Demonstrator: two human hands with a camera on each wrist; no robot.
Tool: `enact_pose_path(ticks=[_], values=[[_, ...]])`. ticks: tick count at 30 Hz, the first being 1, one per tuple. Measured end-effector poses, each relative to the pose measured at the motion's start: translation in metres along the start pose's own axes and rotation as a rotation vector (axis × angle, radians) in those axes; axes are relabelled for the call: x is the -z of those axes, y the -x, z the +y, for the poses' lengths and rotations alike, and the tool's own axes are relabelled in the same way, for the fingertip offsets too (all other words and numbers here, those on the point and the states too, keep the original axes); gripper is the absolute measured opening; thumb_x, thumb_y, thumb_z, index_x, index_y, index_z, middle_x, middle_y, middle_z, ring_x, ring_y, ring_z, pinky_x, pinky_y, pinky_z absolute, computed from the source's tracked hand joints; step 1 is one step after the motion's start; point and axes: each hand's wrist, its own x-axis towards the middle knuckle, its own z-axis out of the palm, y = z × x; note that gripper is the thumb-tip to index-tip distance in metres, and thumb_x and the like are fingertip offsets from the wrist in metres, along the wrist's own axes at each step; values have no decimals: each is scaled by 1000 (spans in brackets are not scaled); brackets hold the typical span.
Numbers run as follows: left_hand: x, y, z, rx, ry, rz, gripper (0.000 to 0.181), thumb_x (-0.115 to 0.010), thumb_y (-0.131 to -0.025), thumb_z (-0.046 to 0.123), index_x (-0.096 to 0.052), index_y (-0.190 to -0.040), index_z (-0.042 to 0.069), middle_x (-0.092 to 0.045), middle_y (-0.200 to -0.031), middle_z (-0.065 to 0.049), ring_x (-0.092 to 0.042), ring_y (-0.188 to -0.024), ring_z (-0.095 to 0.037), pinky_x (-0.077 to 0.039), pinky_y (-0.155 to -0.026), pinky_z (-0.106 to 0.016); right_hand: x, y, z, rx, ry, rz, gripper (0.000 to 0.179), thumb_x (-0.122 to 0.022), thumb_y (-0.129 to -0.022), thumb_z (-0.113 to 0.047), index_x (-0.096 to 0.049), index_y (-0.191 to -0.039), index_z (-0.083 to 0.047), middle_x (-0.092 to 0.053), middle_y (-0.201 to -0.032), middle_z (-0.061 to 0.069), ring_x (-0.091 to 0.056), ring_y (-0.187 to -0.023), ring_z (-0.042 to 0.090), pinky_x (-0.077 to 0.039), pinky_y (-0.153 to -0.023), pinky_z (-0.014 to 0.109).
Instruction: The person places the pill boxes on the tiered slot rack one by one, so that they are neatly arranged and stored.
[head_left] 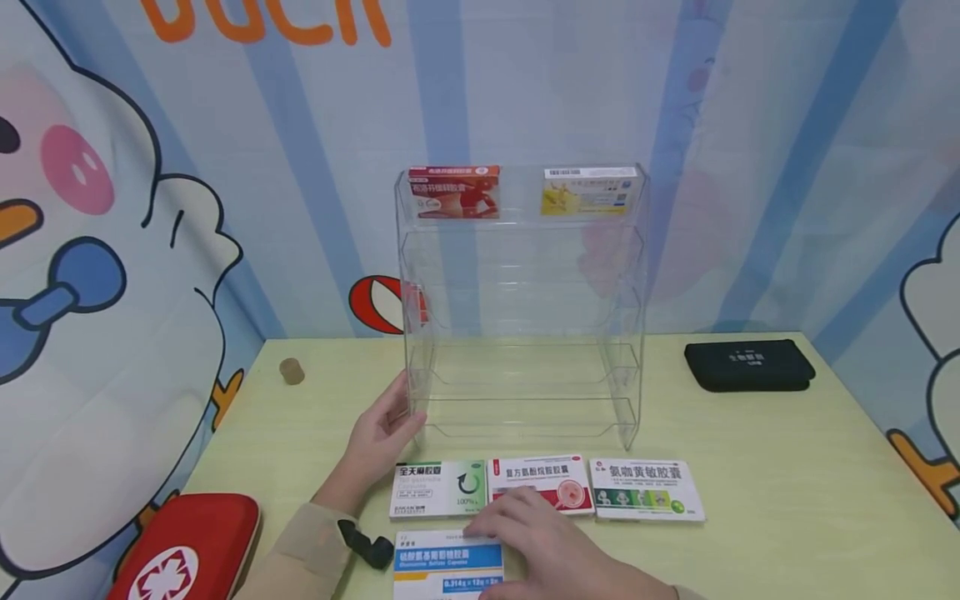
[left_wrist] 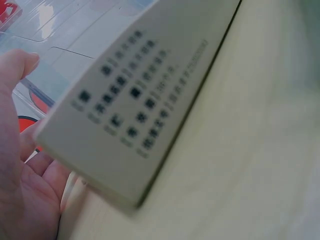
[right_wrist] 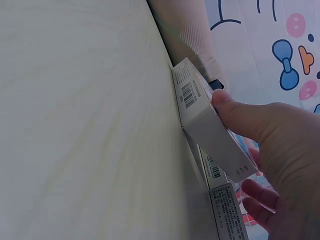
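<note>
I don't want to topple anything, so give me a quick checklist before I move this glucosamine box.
1. Clear tiered rack upright: ok.
2. Left hand at the rack's left edge: ok.
3. Right hand holding the glucosamine sulfate capsule box: ok, between thumb and fingers.
4. That box fully off the table: cannot tell.
5. Right hand not touching the red-and-white capsule box: cannot tell; it overlaps that box in the head view.
6. Ibuprofen capsule box and yellow-and-white box in the top tier: ok.
</note>
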Motion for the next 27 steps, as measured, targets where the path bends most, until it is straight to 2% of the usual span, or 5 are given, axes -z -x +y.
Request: enact_pose_path(ticks=[3, 10, 15, 20, 27], values=[[-1, 0, 0, 7, -6, 0, 77, -70, -109, 18, -31, -175, 27, -46, -175, -11, -53, -157, -37, -49, -126, -45, 1, 0, -1, 24, -45, -8, 57, -86, -95, -47, -67, -144, -25, -69, -142, -6, -61, -130, 10, -60, -113, 33], [0, -1, -3, -5, -8, -1, 77, -70, -109, 19, -31, -175, 29, -46, -175, -11, -52, -157, -37, -50, -125, -40, 6, -1, -4, -124, -216, -123, 51, -77, -101, -49, -64, -147, -31, -66, -149, -9, -62, -131, 6, -58, -119, 30], [2, 0, -5, -10, -9, -1, 77, -70, -109, 20, -31, -175, 30, -47, -174, -11, -53, -157, -36, -50, -122, -27, 8, -2, -5, -184, -227, -68, 45, -81, -100, -43, -70, -140, -25, -71, -141, -8, -66, -124, 7, -61, -113, 29], [1, 0, -7, 2, -11, -3, 78, -71, -109, 22, -31, -175, 31, -46, -175, -11, -53, -157, -36, -51, -125, -39, 12, -2, -8, -273, -282, -17, 39, -81, -99, -43, -76, -133, -23, -75, -135, -8, -69, -116, 5, -63, -107, 26], [1, -1, -5, -8, -10, 1, 77, -71, -109, 19, -32, -175, 30, -46, -175, -10, -53, -157, -36, -50, -125, -46, 17, -2, -4, -229, -323, 79, 28, -81, -100, -31, -79, -126, -21, -77, -131, -2, -70, -105, 2, -66, -92, 23]])
